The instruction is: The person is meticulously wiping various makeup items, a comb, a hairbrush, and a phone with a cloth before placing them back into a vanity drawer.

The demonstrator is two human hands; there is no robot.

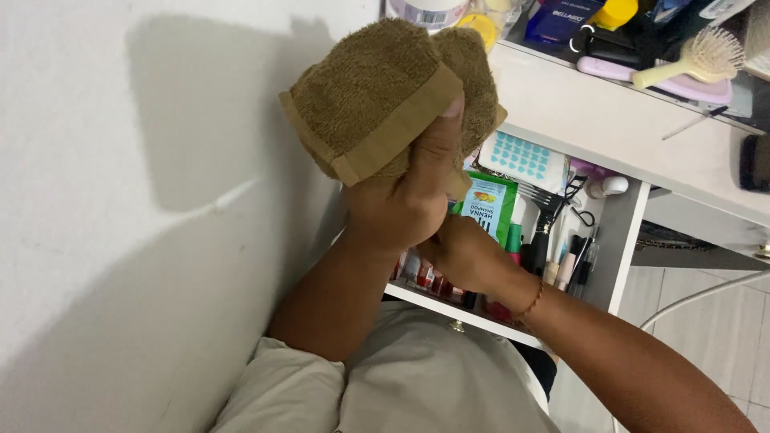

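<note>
The towel [385, 96] sits top centre of the frame — the left hand [405, 200] clenches it from below, thumb on its hem. The right hand [461, 252] — just beneath, grip hidden — rests over the open drawer [618, 240].

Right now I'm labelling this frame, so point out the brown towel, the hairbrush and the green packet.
brown towel [369, 96], head view, on its fluffy front face.
hairbrush [710, 52], head view, on the bristle head.
green packet [485, 207], head view, on its printed front.

A bare white wall [120, 240] closes off the left side. To the right, an open drawer [622, 240] is crowded with bottles and brushes [553, 240]. Open room is left on the white desk [593, 120] top between.
</note>
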